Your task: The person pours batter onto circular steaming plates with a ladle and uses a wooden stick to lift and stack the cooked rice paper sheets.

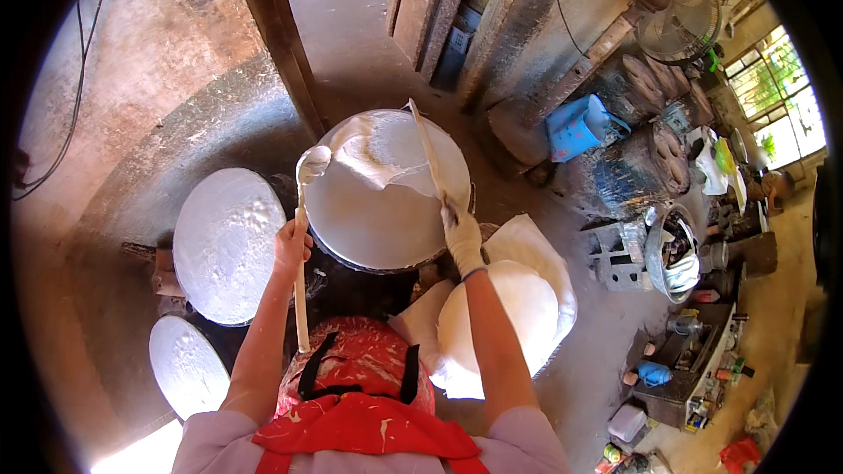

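A large round griddle (378,233) is in front of me. Pale wet batter (364,145) is spread unevenly over its far part. My left hand (291,248) is closed around the long wooden handle of a ladle (315,162), whose bowl hangs at the griddle's left rim. A long wooden spatula (428,147) is gripped in my right hand (462,235), which wears a pale glove. The spatula reaches across the right part of the griddle to its far rim. Just below my right hand lies a stack of thin white round sheets (500,312) on pale cloth (562,285).
At the left are two more round griddles covered with a white layer, a larger one (230,241) and a smaller one (187,369). A wooden post (274,31) rises beyond. To the right stand a blue bucket (581,127), a fan (676,13), a metal basin (660,250) and a cluttered low table (672,399).
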Tool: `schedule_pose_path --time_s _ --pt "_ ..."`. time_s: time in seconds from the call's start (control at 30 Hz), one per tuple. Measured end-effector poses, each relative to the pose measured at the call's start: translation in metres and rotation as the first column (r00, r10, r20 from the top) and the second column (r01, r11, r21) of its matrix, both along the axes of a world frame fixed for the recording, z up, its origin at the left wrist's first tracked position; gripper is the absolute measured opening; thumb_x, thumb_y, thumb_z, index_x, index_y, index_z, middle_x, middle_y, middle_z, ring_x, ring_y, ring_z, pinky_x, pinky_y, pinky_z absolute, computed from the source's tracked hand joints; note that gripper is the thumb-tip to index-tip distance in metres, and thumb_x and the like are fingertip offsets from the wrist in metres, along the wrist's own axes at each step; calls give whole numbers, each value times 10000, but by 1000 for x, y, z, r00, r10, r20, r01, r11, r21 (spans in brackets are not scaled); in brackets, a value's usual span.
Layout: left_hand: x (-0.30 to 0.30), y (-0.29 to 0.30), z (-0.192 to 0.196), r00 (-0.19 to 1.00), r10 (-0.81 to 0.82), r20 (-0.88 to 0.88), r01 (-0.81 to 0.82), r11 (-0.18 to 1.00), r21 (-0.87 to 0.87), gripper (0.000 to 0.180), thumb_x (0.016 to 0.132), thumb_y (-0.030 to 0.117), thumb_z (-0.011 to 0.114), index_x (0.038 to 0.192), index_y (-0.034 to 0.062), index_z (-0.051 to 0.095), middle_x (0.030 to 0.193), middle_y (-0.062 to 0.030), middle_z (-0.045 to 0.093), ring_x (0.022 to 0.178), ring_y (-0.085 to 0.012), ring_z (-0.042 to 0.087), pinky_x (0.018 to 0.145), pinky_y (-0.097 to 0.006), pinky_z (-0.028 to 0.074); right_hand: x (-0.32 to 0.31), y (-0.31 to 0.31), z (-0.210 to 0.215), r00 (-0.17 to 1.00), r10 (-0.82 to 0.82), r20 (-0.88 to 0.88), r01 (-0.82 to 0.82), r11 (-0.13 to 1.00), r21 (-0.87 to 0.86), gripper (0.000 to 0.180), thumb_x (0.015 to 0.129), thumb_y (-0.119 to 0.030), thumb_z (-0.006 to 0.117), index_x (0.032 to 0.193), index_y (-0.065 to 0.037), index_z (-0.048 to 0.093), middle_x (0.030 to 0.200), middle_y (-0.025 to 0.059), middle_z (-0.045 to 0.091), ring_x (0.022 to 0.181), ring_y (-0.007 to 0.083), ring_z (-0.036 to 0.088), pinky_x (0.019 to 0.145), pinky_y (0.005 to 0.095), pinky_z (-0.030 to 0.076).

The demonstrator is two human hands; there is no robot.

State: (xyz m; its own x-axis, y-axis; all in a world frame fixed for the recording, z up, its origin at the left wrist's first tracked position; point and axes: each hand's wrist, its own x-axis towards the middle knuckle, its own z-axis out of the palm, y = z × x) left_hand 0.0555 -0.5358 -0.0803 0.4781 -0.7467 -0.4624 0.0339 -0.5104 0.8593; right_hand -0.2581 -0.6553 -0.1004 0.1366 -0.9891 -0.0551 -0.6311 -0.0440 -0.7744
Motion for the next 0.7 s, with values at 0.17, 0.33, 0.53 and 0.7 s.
schedule_pose_path --time_s 0.17,0.33,0.53,0.7 --pt "4 6 -2 958 166 -233 -163 986 33 363 888 329 524 1014 -7 578 594 -45 491 376 -90 404 352 -235 341 16 -23 3 946 282 160 -309 935 176 244 863 -109 570 1099 -60 608 999 147 645 824 243 618 743 313 482" --pt "7 28 2 908 178 -380 -183 983 22 491 885 369 540 1149 -42 488 597 -39 462 375 -82 367 363 -228 342 -15 11 -39 871 489 52 -484 871 -86 251 838 -148 617 1078 -76 627 1006 122 640 877 156 604 782 270 486" --pt "-4 45 23 889 150 -433 -175 984 -19 455 918 342 473 1182 -29 471 591 -18 438 389 -67 355 372 -212 343 -33 -70 -13 972 194 133 -180 978 -107 241 853 -139 591 1065 -28 620 1019 127 652 883 198 627 806 276 480" --pt "-13 41 23 880 142 -452 -190 980 -62 439 932 336 442 1198 -14 458 588 -1 433 399 -53 354 379 -200 340 -10 -70 -35 851 522 67 -522 853 -11 262 840 -178 612 1067 -48 624 1046 140 637 906 244 629 814 302 481"
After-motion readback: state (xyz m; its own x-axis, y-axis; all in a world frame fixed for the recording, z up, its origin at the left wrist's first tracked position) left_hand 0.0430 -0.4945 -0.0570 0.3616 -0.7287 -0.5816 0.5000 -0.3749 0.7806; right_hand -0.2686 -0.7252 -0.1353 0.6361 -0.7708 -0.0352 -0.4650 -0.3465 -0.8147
